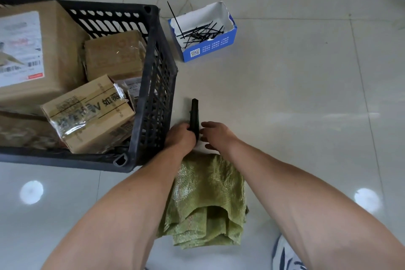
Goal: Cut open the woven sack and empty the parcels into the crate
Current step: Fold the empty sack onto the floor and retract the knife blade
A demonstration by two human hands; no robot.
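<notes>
The cutter (194,114) lies on the floor, long axis pointing away from the person, its near end clasped in the left grip (181,136), the right grip (215,136) slack just beside it, the limp sack (208,199) flat under both forearms, and parcels (87,112) filling the crate (153,94) at the left.

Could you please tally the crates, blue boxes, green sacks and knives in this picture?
Crate: 1
Blue box: 1
Green sack: 1
Knife: 1, gripped by the left hand
Total: 4
</notes>
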